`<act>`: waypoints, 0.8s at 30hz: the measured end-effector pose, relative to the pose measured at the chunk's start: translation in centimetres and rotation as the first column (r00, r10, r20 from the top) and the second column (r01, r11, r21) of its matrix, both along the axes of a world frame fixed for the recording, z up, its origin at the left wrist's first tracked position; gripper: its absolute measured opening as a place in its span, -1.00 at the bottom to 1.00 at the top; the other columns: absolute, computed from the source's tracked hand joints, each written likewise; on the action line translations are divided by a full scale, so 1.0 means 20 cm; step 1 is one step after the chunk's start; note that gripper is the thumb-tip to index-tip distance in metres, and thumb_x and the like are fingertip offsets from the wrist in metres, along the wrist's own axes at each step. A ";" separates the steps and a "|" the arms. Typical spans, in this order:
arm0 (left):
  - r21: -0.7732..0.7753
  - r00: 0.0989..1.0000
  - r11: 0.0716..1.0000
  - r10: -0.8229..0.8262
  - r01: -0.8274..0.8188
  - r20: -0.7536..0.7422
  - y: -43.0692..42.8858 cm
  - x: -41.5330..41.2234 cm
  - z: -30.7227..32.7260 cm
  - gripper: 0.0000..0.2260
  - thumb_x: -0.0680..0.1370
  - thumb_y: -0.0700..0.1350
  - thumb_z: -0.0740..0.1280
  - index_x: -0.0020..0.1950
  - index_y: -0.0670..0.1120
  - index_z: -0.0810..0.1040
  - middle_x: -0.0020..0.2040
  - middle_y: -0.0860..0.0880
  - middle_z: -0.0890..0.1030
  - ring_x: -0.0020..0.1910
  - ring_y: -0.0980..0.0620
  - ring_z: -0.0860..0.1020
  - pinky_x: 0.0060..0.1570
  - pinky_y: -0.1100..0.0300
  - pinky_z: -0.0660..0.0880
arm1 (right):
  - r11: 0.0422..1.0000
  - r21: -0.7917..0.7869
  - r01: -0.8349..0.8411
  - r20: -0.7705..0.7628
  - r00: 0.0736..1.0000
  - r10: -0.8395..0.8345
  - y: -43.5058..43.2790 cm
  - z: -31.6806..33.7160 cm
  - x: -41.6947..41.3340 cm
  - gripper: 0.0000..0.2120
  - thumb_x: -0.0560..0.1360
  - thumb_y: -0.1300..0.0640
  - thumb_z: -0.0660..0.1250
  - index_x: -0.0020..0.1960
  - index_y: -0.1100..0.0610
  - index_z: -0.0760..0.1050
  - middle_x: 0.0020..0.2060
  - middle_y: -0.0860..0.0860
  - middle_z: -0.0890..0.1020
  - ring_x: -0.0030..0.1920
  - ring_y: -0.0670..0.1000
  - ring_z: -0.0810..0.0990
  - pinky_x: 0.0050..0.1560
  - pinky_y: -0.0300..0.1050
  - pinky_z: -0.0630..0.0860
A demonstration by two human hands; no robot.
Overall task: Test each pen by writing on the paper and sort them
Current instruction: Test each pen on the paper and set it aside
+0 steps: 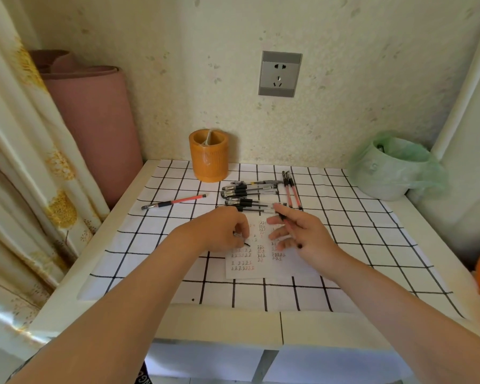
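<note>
Hand L (222,231): fingers (243,227) pinch dark-tip pen (247,244) | hand R (308,236): fingers (275,234) splayed, hold red pen (282,216)

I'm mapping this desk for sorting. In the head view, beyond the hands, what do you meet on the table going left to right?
lone red pen → orange pen holder → pile of black pens → pair of red pens → green-bagged bin

Pink roll (94,120) stands left, bagged bin (391,176) right, socket (280,74) above.
</note>
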State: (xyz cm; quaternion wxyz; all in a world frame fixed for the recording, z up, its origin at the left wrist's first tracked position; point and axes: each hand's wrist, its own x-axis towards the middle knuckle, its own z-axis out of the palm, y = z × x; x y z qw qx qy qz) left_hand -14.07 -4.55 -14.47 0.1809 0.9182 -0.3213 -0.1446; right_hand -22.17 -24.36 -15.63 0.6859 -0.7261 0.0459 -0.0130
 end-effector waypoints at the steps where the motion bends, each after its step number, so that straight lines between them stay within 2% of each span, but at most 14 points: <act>1: -0.008 1.000 1.000 0.004 -0.004 -0.004 0.00 0.00 0.00 -0.87 0.52 -0.05 0.42 0.06 0.07 0.60 0.00 0.15 0.48 -0.12 0.23 0.45 -0.17 0.36 0.38 | 0.998 0.055 0.018 -0.034 0.999 -0.016 0.00 0.02 0.01 -0.59 0.63 0.45 0.08 0.33 0.15 0.52 0.09 0.17 0.62 -0.19 0.11 0.66 -0.26 -0.05 0.61; 3: -0.024 1.000 0.999 0.025 -0.025 -0.004 0.00 0.00 0.01 -0.90 0.56 -0.03 0.37 0.06 0.08 0.58 0.01 0.14 0.53 -0.08 0.19 0.49 -0.16 0.32 0.42 | 0.989 0.146 0.039 -0.077 0.997 -0.028 -0.01 0.06 0.03 -0.59 0.64 0.43 0.04 0.28 0.17 0.55 0.10 0.18 0.60 -0.19 0.13 0.66 -0.24 -0.01 0.61; 5: -0.052 0.998 0.997 0.058 -0.057 0.012 0.01 0.00 0.02 -0.92 0.59 0.00 0.31 0.07 0.10 0.55 -0.01 0.13 0.57 -0.06 0.14 0.53 -0.15 0.25 0.46 | 0.991 0.132 0.033 -0.065 0.998 -0.025 -0.02 0.09 0.04 -0.61 0.63 0.42 0.04 0.19 0.14 0.56 0.05 0.17 0.59 -0.25 0.11 0.63 -0.29 -0.02 0.58; 8: -0.139 0.996 0.987 0.082 -0.085 -0.028 0.03 0.01 0.04 -0.93 0.61 -0.01 0.28 0.07 0.10 0.53 -0.07 0.09 0.60 -0.13 0.14 0.54 -0.21 0.25 0.44 | 0.991 -0.130 0.032 -0.017 0.999 -0.034 -0.04 0.10 0.05 -0.77 0.60 0.34 0.21 0.10 0.04 0.46 -0.01 0.07 0.64 -0.34 0.03 0.59 -0.36 -0.08 0.51; 10: -0.169 0.995 0.981 0.087 -0.094 -0.048 0.04 0.02 0.04 -0.89 0.60 -0.06 0.32 0.10 0.09 0.54 -0.02 0.08 0.58 -0.08 0.14 0.53 -0.17 0.30 0.45 | 0.957 -0.288 0.036 -0.004 0.999 -0.038 -0.05 0.10 0.07 -0.77 0.55 0.26 0.36 0.12 0.00 0.47 -0.04 0.01 0.66 -0.34 -0.03 0.59 -0.31 -0.11 0.49; 13: -0.200 0.992 0.972 0.112 -0.122 -0.062 0.04 0.04 0.04 -0.80 0.56 -0.18 0.37 0.14 0.05 0.53 0.01 0.10 0.56 -0.06 0.19 0.52 -0.13 0.40 0.42 | 0.866 -0.500 0.014 0.028 1.000 0.000 -0.05 0.09 0.08 -0.78 0.52 0.20 0.43 0.11 -0.05 0.60 -0.10 -0.12 0.67 -0.30 -0.26 0.55 -0.16 -0.26 0.44; 15: -0.229 0.990 0.964 0.128 -0.138 -0.061 0.05 0.04 0.04 -0.80 0.53 -0.21 0.41 0.09 0.03 0.54 -0.02 0.11 0.56 -0.09 0.20 0.51 -0.15 0.41 0.42 | 0.779 -0.627 -0.013 0.029 0.999 0.040 -0.05 0.09 0.07 -0.80 0.53 0.17 0.40 0.05 -0.10 0.63 -0.11 -0.18 0.66 -0.29 -0.37 0.51 -0.17 -0.34 0.37; 19: -0.257 0.992 0.958 0.124 -0.129 -0.034 0.04 0.03 0.06 -0.85 0.49 -0.18 0.46 -0.02 0.02 0.57 -0.07 0.12 0.57 -0.09 0.17 0.54 -0.17 0.41 0.44 | 0.684 -0.729 -0.015 0.030 0.998 0.054 -0.03 0.09 0.06 -0.80 0.56 0.15 0.35 0.05 -0.14 0.63 -0.08 -0.24 0.64 -0.24 -0.33 0.48 -0.18 -0.40 0.33; 24: -0.272 0.994 0.956 0.103 -0.112 -0.048 0.02 0.03 0.05 -0.87 0.50 -0.16 0.46 -0.01 0.02 0.60 -0.07 0.12 0.60 -0.09 0.17 0.56 -0.14 0.37 0.49 | 0.657 -0.753 -0.026 0.027 0.997 0.070 -0.02 0.10 0.06 -0.80 0.57 0.13 0.33 0.08 -0.14 0.62 -0.02 -0.25 0.63 -0.12 -0.27 0.50 -0.10 -0.32 0.39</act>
